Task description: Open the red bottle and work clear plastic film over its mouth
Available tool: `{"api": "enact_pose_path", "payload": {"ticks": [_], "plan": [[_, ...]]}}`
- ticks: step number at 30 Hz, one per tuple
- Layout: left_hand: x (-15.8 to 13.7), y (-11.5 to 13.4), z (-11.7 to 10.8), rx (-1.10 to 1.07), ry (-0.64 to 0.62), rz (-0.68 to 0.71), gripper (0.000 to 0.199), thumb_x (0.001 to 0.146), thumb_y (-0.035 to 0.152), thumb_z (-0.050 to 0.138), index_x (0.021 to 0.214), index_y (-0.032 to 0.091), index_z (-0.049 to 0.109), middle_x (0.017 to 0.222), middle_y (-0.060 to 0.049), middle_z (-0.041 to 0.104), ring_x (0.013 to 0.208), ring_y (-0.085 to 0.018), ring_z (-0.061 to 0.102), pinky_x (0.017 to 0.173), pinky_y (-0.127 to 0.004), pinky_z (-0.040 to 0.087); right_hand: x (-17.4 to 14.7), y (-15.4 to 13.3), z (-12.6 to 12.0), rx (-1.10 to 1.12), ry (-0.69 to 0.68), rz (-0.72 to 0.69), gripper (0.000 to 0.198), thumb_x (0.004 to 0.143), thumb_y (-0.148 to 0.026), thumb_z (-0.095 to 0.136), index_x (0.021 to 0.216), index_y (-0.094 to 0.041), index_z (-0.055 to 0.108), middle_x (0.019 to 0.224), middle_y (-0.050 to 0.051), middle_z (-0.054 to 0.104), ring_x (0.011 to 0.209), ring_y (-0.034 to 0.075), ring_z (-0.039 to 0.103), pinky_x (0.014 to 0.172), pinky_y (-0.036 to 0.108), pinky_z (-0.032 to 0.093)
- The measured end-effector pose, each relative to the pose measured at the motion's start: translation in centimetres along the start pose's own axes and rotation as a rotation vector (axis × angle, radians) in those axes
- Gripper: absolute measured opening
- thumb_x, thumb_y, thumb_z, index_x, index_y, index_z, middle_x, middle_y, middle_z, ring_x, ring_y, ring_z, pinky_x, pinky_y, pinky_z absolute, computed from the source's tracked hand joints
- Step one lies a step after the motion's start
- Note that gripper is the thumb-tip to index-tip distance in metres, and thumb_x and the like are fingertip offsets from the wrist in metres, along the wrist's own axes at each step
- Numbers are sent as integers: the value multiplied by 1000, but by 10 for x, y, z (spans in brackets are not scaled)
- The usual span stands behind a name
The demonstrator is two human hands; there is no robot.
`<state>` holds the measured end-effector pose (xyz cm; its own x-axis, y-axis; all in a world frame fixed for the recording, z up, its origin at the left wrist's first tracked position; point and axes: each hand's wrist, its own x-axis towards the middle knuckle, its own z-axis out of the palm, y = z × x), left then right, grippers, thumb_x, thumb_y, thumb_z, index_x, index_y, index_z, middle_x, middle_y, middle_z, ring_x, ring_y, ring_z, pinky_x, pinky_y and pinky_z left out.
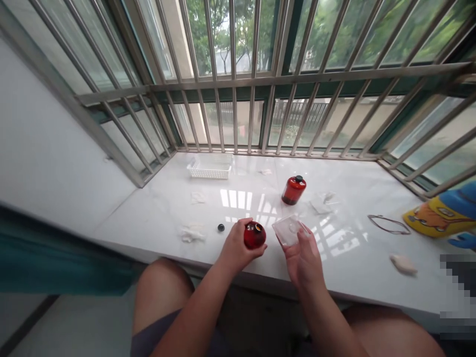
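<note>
My left hand is wrapped round a dark red glass bottle. The bottle's uncapped mouth faces up toward me. To the left of that hand, a small black cap lies on the white sill. Between the thumb and fingers of my right hand is a clear, flat, square plastic piece with a round mark; I cannot tell exactly what it is. A second red bottle, dark cap on, stands farther back on the sill.
A white plastic basket sits near the window bars. Crumpled white tissue lies at left, clear wrapping at right. Farther right are a thin loop, a beige lump and a yellow-blue cartoon container. My knees are below the marble sill.
</note>
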<state>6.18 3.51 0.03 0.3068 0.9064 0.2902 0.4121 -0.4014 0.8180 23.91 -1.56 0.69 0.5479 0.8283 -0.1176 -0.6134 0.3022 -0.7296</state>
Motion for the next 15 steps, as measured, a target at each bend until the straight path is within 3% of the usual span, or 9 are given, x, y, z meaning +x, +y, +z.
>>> {"api": "enact_pose_path", "payload": {"ticks": [3, 7, 15], "plan": [[-1, -1, 15, -21, 43, 44, 78, 75, 35, 92, 140, 27, 50, 138, -10, 65, 128, -29, 65, 113, -48, 53, 4, 0, 2, -8, 21, -30, 45, 87, -44, 87, 121, -28, 61, 123, 3, 73, 109, 23, 73, 98, 46, 62], [-1, 0, 36, -91, 136, -9, 78, 77, 36, 90, 141, 27, 47, 134, -9, 66, 120, -27, 69, 105, -44, 58, 11, -1, 0, -72, 53, -77, 53, 86, -49, 86, 125, -28, 58, 122, 4, 72, 108, 22, 72, 94, 41, 61], [16, 5, 44, -14, 72, 89, 75, 79, 36, 89, 141, 27, 47, 135, -9, 64, 122, -28, 67, 107, -44, 57, 20, -4, -3, -272, 111, -126, 66, 87, -60, 82, 137, -28, 54, 122, 5, 68, 96, 20, 71, 77, 30, 56]]}}
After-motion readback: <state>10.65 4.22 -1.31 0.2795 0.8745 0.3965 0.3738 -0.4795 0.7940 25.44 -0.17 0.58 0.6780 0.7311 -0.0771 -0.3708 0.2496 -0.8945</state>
